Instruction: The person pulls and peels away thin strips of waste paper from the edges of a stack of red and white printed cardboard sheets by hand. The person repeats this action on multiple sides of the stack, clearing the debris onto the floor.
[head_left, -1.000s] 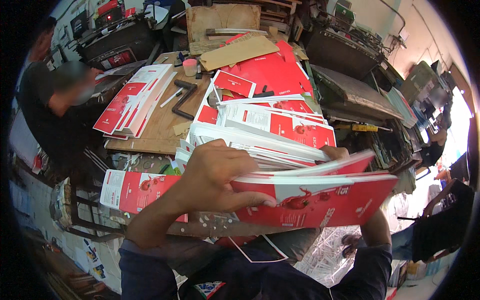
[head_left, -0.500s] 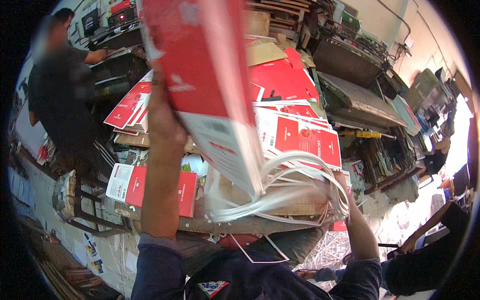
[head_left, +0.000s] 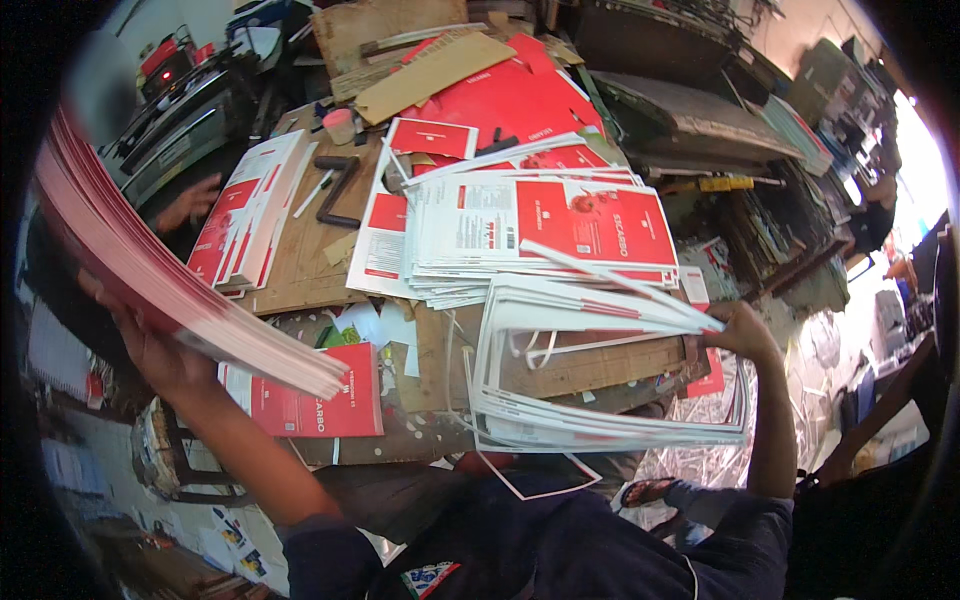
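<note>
At the far left, my left hand [head_left: 165, 355] is closed around a thick stack of red and white printed sheets [head_left: 195, 275], held tilted above the table. On the right, my right hand [head_left: 738, 330] grips a bundle of white paper offcuts [head_left: 600, 432], hollow rectangular frames that hang over the table's near edge. Behind them lies a spread pile of printed red and white sheets [head_left: 460, 220]. Below the held stack, more red and white sheets [head_left: 315, 400] rest at the table's near left. One loose paper strip lies across my lap.
A stack of red and white sheets [head_left: 262, 190] stands on the wooden board [head_left: 320, 262] at left, beside a black Z-shaped bar [head_left: 340, 190]. Tan card [head_left: 435, 78] and red sheets [head_left: 520, 95] lie farther back. Another person's hand [head_left: 190, 200] shows at left. Paper strips litter the floor at right.
The stack of printed sheets in my left hand has swung from the middle to the far left. In my right hand the offcuts have spread out, away from the stack.
</note>
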